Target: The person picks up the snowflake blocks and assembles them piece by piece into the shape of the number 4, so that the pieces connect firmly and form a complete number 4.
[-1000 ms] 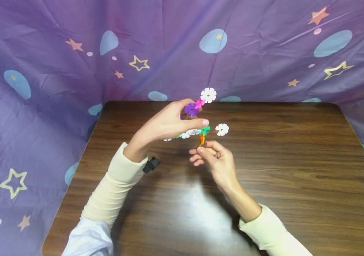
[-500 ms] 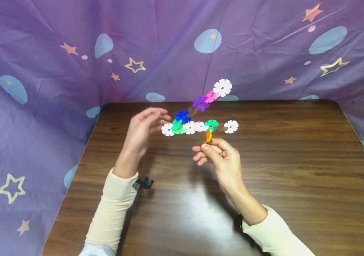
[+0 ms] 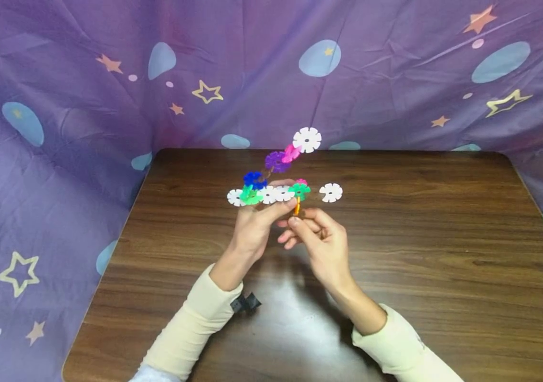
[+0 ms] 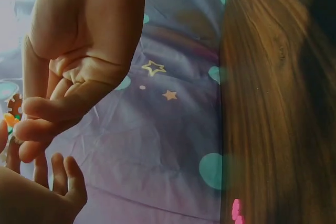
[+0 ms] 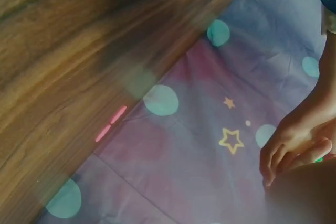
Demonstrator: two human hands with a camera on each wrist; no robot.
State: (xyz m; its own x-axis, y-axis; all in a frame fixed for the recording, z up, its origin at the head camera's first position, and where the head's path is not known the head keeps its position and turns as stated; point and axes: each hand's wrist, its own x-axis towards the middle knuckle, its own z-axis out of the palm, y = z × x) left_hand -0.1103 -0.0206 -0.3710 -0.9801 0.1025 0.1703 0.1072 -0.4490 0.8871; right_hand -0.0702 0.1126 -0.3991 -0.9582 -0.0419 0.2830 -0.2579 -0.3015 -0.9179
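Note:
A chain of flower-shaped plastic snowflake discs hangs above the table in the head view. Its row runs through white discs (image 3: pixel 268 194) to a green disc (image 3: pixel 299 191); a blue disc (image 3: pixel 254 179), a purple disc (image 3: pixel 278 162) and a pink disc (image 3: pixel 291 154) branch upward to a white disc at the top. My right hand (image 3: pixel 326 249) pinches the orange disc (image 3: pixel 297 206) below the green one. My left hand (image 3: pixel 250 233) grips the row near the green disc, thumb in front and fingers mostly hidden behind.
The brown wooden table (image 3: pixel 419 254) lies below, with a purple patterned cloth (image 3: pixel 371 106) behind it. Pink pieces (image 5: pixel 111 124) are on the table near its edge in the right wrist view. A black wrist camera (image 3: pixel 246 302) sits at my left cuff.
My left hand first came away leftward from in front of the chain, then moved in below it and took hold of the row. The chain shifted right, then back left; my right hand keeps its pinch.

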